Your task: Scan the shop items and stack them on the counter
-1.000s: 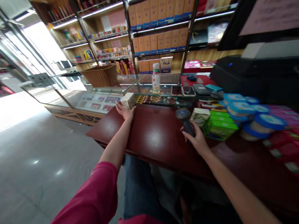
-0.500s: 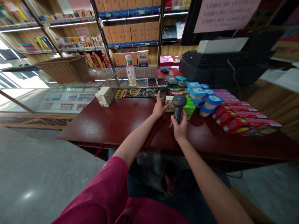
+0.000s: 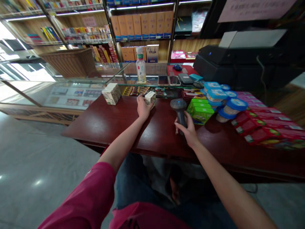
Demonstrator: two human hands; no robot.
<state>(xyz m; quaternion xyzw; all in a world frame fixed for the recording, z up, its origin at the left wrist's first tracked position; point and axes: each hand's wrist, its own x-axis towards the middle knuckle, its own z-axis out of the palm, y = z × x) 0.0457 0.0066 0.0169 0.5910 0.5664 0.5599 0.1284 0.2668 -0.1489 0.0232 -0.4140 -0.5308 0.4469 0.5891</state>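
My left hand point(image 3: 143, 108) is closed around a small pale patterned box point(image 3: 150, 98) near the middle of the dark red wooden counter point(image 3: 124, 124). In my right hand point(image 3: 188, 128) is a dark grey barcode scanner point(image 3: 180, 112), its round head pointing up and away from me. A group of similar pale boxes point(image 3: 111, 94) stands at the counter's left side. Just right of the scanner are bright green boxes point(image 3: 200, 110).
Blue-lidded tubs point(image 3: 232, 108) are stacked beyond the green boxes, with red and pink boxes point(image 3: 264, 127) at far right. A bottle point(image 3: 140, 68) and phones point(image 3: 163, 80) rest on the glass case behind. A wicker basket point(image 3: 69, 62) sits at left.
My left hand has moved left, carrying the pale box away from the green boxes. The scanner stays in my right hand, now apart from the green boxes. The view has shifted.
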